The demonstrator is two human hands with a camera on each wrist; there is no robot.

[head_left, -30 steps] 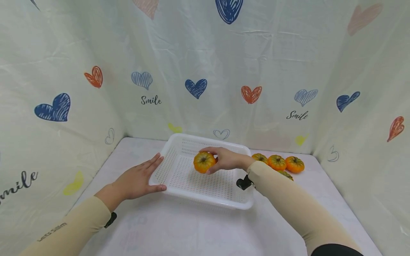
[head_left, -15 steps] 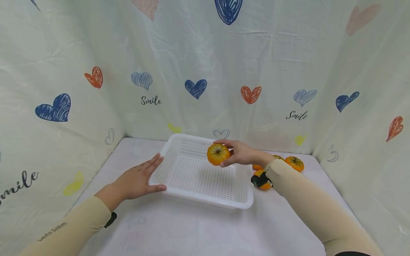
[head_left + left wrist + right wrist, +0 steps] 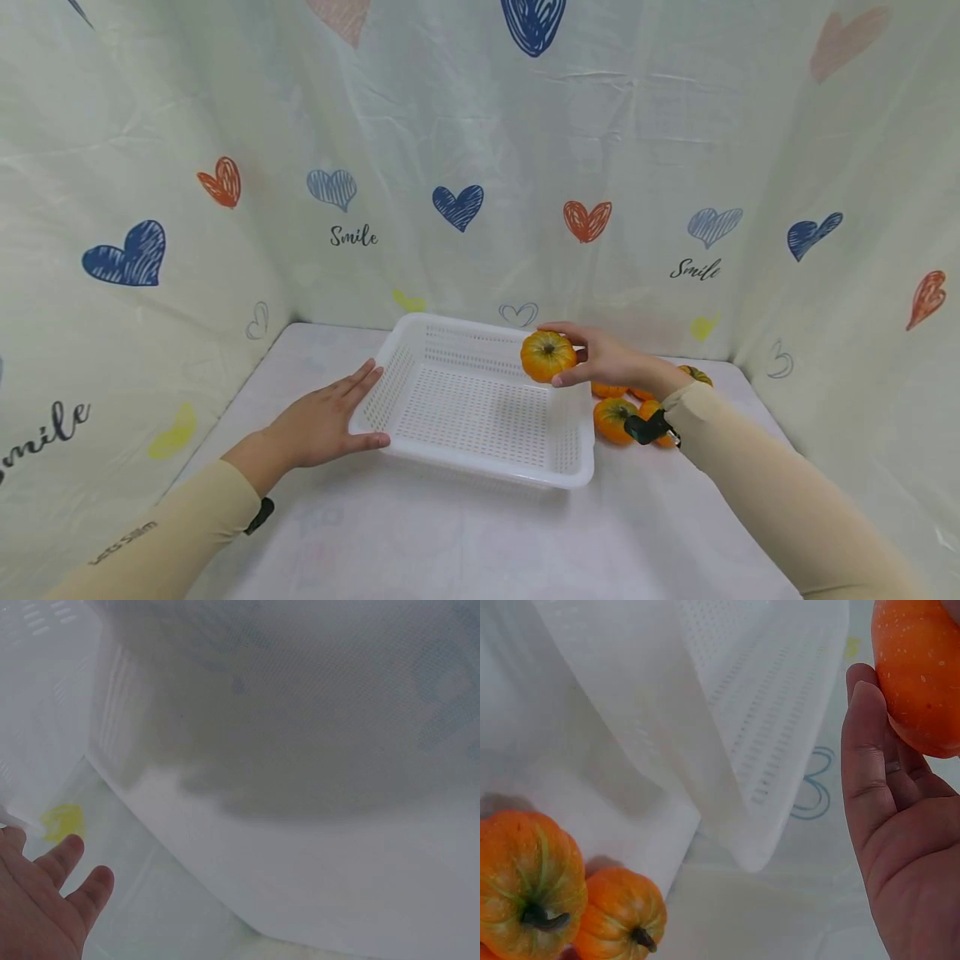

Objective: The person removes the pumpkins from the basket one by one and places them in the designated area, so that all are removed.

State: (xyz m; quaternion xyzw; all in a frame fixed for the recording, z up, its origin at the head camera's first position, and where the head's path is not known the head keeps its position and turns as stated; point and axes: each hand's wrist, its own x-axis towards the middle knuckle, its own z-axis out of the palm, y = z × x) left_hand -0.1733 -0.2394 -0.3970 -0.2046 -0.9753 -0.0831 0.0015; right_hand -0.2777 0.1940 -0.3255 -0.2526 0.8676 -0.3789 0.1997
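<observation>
A small orange pumpkin (image 3: pixel 548 357) with green streaks is gripped by my right hand (image 3: pixel 609 358) above the right back part of a white perforated plastic basket (image 3: pixel 465 467). In the right wrist view the held pumpkin (image 3: pixel 919 682) fills the top right corner, fingers wrapped against its side. My left hand (image 3: pixel 318 421) rests against the basket's left end with fairly straight fingers, the thumb lying on the front left rim. The left wrist view shows part of this hand (image 3: pixel 45 900) beside the basket wall. No pumpkin shows inside the basket.
Several more small pumpkins (image 3: pixel 613 420) cluster on the white tabletop (image 3: pixel 420 542) just right of the basket, partly hidden behind the right forearm. A heart-printed curtain (image 3: pixel 525 150) encloses the table at the back and both sides.
My right hand has carried the pumpkin from over the basket's middle to the right and slightly up. More of the table pumpkins' front row shows now. The left hand and basket have stayed put.
</observation>
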